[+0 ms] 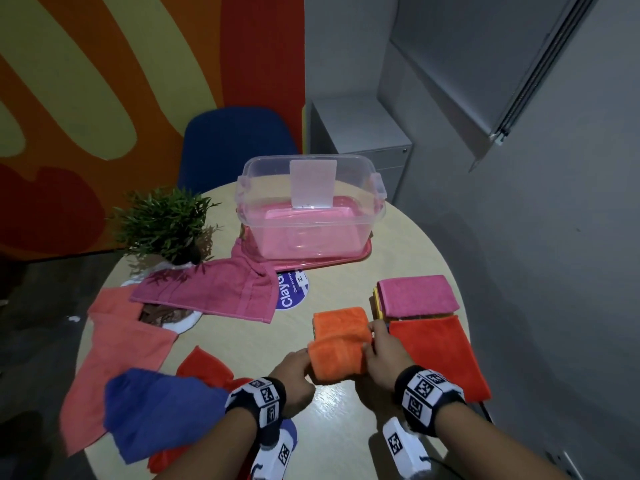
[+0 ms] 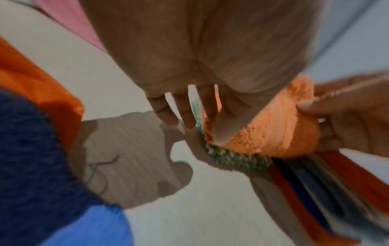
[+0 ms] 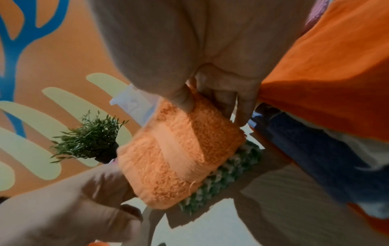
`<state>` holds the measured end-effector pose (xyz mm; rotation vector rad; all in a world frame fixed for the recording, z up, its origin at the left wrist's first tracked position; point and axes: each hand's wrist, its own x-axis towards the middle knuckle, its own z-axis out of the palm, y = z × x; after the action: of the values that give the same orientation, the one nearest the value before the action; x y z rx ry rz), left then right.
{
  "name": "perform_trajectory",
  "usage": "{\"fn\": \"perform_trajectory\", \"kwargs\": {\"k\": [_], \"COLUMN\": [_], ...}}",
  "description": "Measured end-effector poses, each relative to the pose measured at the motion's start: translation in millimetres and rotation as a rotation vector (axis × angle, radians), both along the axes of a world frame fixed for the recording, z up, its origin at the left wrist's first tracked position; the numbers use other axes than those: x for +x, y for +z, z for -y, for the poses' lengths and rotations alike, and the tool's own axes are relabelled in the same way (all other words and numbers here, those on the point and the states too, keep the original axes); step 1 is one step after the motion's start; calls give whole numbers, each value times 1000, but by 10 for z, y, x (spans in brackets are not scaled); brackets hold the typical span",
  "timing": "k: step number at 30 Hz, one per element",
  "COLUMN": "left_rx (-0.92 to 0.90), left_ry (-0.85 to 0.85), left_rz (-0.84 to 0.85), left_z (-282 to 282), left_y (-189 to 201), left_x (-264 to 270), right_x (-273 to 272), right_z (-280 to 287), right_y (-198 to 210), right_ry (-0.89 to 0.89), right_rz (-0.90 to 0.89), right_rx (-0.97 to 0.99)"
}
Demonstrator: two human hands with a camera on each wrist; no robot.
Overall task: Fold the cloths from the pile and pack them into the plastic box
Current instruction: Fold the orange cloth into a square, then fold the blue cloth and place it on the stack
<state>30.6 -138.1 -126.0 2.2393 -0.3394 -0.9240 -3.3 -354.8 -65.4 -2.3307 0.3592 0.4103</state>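
Nearest on the round surface (image 1: pixel 346 417), at its near left, a blue cloth (image 1: pixel 156 410) lies crumpled over a red cloth (image 1: pixel 204 368), with a salmon cloth (image 1: pixel 117 351) spread further left.

Just beyond the wrists, the two hands hold a folded orange towel (image 1: pixel 341 344) between them. The left hand (image 1: pixel 294 375) pinches the towel's near left corner, thumb on top and fingers at its edge. The right hand (image 1: pixel 384 351) grips the towel's right edge, thumb over the top and fingers curled round the side. In the wrist views a green-and-white knitted cloth (image 2: pixel 231 158) shows under the towel, lying on the surface.

To the right of the towel a red-orange cloth (image 1: pixel 440 355) lies folded flat, and just beyond it a folded pink cloth (image 1: pixel 417 294) tops a small stack of folded cloths.

Further left, a magenta towel (image 1: pixel 207 292) lies unfolded across the middle, partly over a white plate (image 1: pixel 183 323), with a small potted plant (image 1: pixel 166 223) behind it. A round blue sticker (image 1: pixel 291 296) shows between the magenta towel and the box.

At the far side stands the clear plastic box (image 1: pixel 311 209), open on top, resting on its pink lid (image 1: pixel 360 254); it holds no cloths. A blue chair (image 1: pixel 235 143) stands behind the surface.
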Motion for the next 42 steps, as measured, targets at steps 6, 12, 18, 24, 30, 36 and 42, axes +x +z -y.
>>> {"fn": "perform_trajectory", "kwargs": {"k": [6,12,18,24,30,36,42], "left_rx": [-89,-11,71,137,279,288,300], "left_ry": [92,202,165,154,184,198,153], "left_rz": [-23,12,55,6,38,129,231], "left_z": [108,183,262,297,328,227,-212], "left_y": [116,23,21,-11,-70,4,141], "left_x": [152,308,424,455,420,376,313], "right_x": [230,256,335,308,263,286,266], "right_z": [-19,6,-2,-67,-126,-121,-318], "right_y": [-72,-61,-136,-193,-236,-208,-103], "right_ry": [-110,-18,52,188,377,403,394], "right_rz": [-30,-124,-92,-116,-75,-167,24], "right_rx": [7,9,-112,-359,-593,-609,-555]}}
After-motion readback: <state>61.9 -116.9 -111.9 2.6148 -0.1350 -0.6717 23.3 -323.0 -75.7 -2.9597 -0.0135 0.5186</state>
